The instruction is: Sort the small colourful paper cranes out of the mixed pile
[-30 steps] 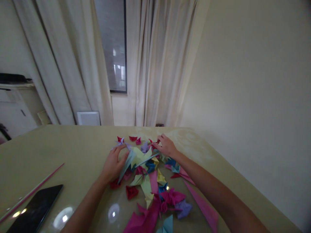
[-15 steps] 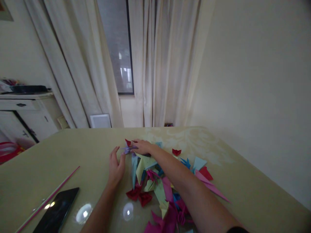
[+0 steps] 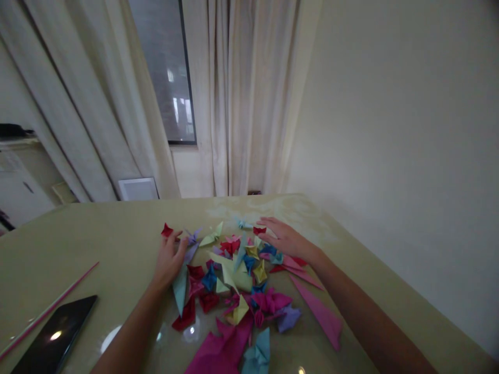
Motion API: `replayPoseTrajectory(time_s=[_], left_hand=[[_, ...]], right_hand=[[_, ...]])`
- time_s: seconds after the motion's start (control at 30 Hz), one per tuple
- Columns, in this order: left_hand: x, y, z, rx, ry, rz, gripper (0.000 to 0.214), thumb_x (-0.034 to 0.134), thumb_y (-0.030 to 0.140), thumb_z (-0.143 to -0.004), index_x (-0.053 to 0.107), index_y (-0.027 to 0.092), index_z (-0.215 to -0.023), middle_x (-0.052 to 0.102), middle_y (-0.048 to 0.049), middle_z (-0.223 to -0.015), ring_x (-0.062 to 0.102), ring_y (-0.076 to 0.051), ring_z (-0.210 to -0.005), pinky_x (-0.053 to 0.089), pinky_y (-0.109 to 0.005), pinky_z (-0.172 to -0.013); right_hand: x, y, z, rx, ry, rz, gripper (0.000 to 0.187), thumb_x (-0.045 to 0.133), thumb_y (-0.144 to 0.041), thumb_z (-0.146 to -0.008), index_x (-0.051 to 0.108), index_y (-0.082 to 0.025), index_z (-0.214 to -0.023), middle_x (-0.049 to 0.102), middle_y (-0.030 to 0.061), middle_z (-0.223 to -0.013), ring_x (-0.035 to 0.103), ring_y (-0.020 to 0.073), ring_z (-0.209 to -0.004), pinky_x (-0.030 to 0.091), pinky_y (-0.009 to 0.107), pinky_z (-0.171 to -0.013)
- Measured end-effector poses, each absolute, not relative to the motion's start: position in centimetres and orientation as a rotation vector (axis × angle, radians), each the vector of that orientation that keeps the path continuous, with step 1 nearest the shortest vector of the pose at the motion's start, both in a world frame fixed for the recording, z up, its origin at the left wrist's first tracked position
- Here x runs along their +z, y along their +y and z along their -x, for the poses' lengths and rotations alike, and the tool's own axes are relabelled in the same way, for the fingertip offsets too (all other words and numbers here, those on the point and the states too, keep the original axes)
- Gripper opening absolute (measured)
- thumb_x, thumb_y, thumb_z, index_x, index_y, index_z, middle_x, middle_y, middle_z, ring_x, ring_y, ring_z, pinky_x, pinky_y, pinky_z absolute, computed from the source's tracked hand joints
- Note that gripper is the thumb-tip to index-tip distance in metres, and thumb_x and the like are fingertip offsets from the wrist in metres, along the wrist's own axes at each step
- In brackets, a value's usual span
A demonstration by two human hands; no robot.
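A loose pile of colourful folded-paper pieces lies on the table between my hands. My left hand (image 3: 168,259) rests at the pile's left edge with fingers apart. Its fingertips are close to a small red folded paper (image 3: 167,230) and a purple paper crane (image 3: 193,238); whether they touch either, I cannot tell. On the far right side, my right hand (image 3: 286,239) stretches out with spread fingers beside another red folded paper (image 3: 259,230). A light blue paper crane (image 3: 242,224) lies just beyond. Nearer to me are a magenta folded paper (image 3: 222,345) and a long pink one (image 3: 322,317).
A dark tablet-like slab (image 3: 54,335) and a thin pink-and-white stick (image 3: 50,309) lie on the table (image 3: 125,249) to the left. Beyond the table's far edge hang curtains (image 3: 222,104), with a pale framed panel (image 3: 138,189) below. A wall (image 3: 390,130) stands at the right.
My right hand has moved from the pile's far left to its far right. More pieces show, lying more spread out. The view has turned slightly right.
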State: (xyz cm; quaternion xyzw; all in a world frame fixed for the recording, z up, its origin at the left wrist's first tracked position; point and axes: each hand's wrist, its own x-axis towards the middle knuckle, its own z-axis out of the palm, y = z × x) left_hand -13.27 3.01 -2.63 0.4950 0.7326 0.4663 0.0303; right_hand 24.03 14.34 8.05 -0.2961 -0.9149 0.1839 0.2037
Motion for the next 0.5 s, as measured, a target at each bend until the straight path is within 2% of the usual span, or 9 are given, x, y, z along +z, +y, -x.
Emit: replayPoseTrajectory(time_s=[0.1, 0.2, 0.23, 0.3, 0.37, 0.43, 0.5], left_hand=[[-2.6, 2.9, 12.7, 1.341, 2.217, -1.631, 0.064, 0.044, 0.067, -0.093, 0.065, 0.016, -0.126, 0.061, -0.0133, -0.117, 0.064, -0.032, -0.118, 0.049, -0.051, -0.111], [-2.5, 3.0, 12.4, 1.266, 2.176, -1.690, 0.070, 0.048, 0.072, -0.090, 0.065, 0.016, -0.128, 0.061, -0.0141, -0.123, 0.064, -0.032, -0.120, 0.048, -0.052, -0.112], [-2.3, 3.0, 12.3, 1.238, 2.143, -1.706, 0.072, 0.050, 0.074, -0.088, 0.066, 0.016, -0.127, 0.063, -0.0147, -0.123, 0.064, -0.033, -0.119, 0.048, -0.052, -0.112], [-1.9, 3.0, 12.1, 1.174, 2.025, -1.750, 0.074, 0.054, 0.077, -0.084, 0.069, 0.016, -0.123, 0.067, -0.0152, -0.121, 0.066, -0.034, -0.116, 0.049, -0.052, -0.110], [-1.3, 2.9, 11.7, 1.097, 1.884, -1.780, 0.068, 0.055, 0.075, -0.085, 0.072, 0.018, -0.117, 0.073, -0.0136, -0.119, 0.068, -0.034, -0.113, 0.051, -0.049, -0.107], [-0.8, 2.7, 11.4, 1.059, 1.796, -1.761, 0.062, 0.055, 0.073, -0.088, 0.075, 0.020, -0.111, 0.077, -0.0110, -0.114, 0.070, -0.033, -0.109, 0.054, -0.045, -0.102], [-0.6, 2.4, 11.1, 1.076, 1.781, -1.701, 0.060, 0.055, 0.073, -0.089, 0.077, 0.020, -0.107, 0.079, -0.0097, -0.109, 0.072, -0.032, -0.103, 0.056, -0.041, -0.095]], right_hand=[[7.3, 14.4, -29.3, 0.579, -2.612, 1.141, 0.080, 0.073, -0.061, -0.088, 0.054, -0.017, -0.152, 0.043, 0.0207, -0.162, 0.038, 0.0370, -0.152, 0.032, 0.055, -0.124], [6.4, 14.2, -31.2, 0.717, -2.737, 1.259, 0.111, 0.091, -0.057, -0.066, 0.044, -0.016, -0.159, 0.035, 0.0214, -0.167, 0.028, 0.0405, -0.156, 0.033, 0.052, -0.123], [6.2, 14.2, -31.1, 0.748, -2.783, 1.278, 0.118, 0.095, -0.052, -0.061, 0.042, -0.016, -0.160, 0.033, 0.0213, -0.168, 0.028, 0.0413, -0.156, 0.034, 0.051, -0.123], [5.7, 14.1, -30.5, 0.751, -2.845, 1.292, 0.122, 0.098, -0.038, -0.055, 0.041, -0.018, -0.161, 0.037, 0.0207, -0.165, 0.038, 0.0424, -0.150, 0.038, 0.048, -0.119], [5.2, 14.0, -29.6, 0.692, -2.863, 1.273, 0.112, 0.096, -0.028, -0.056, 0.047, -0.020, -0.157, 0.052, 0.0191, -0.154, 0.051, 0.0414, -0.138, 0.044, 0.046, -0.112], [4.9, 14.1, -28.8, 0.633, -2.860, 1.204, 0.086, 0.090, -0.027, -0.066, 0.057, -0.021, -0.145, 0.065, 0.0152, -0.136, 0.061, 0.0371, -0.124, 0.048, 0.041, -0.102], [4.7, 14.1, -28.4, 0.597, -2.848, 1.146, 0.058, 0.081, -0.030, -0.077, 0.065, -0.020, -0.132, 0.070, 0.0124, -0.122, 0.065, 0.0320, -0.111, 0.049, 0.035, -0.092]])
